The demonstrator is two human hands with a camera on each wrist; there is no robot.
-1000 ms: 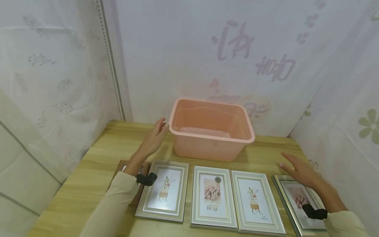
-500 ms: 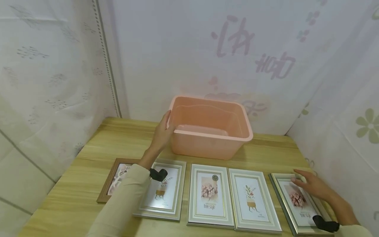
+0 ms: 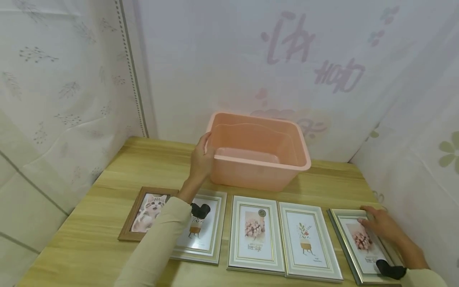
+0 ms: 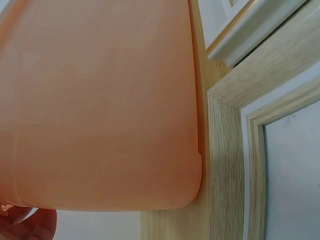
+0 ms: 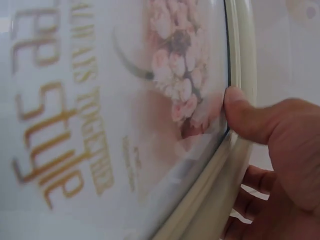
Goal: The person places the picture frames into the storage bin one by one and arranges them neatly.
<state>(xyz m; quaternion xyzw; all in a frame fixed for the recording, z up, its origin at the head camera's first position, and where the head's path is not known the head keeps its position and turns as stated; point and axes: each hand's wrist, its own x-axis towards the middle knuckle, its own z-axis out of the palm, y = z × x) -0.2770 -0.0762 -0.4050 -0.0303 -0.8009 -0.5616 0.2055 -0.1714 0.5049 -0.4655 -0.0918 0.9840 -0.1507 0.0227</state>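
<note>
Pink plastic tub, cream rectangular picture frame

Left grip holds tub rim; right grip pinches frame edge, best lifted level.

- Head view softly, evenly lit
- Faint shadow beside the pink bin
- Glare on the second frame from left
- Right wrist view: lettering blurred

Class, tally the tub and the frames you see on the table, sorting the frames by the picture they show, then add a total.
Kitten frame: 1
Plant frames: 2
Flower frames: 2
Tub: 1
Total: 6
</note>
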